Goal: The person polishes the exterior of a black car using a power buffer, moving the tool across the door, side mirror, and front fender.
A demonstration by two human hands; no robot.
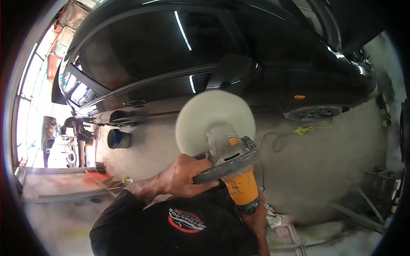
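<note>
1. The left hand [183, 176] has its fingers clenched around the side handle of the polisher [230, 164]; the right hand [255, 218] grips its yellow body from below.
2. The pad [215, 123], blurred, sits near the black car [222, 64]; a tilt could likely scuff paint.
3. The cord [273, 143] on the floor [324, 170] could snag.

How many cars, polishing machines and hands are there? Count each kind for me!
Black car: 1
Yellow polishing machine with its white pad: 1
Hands on the machine: 2, the left hand and the right hand
Total: 4
</note>
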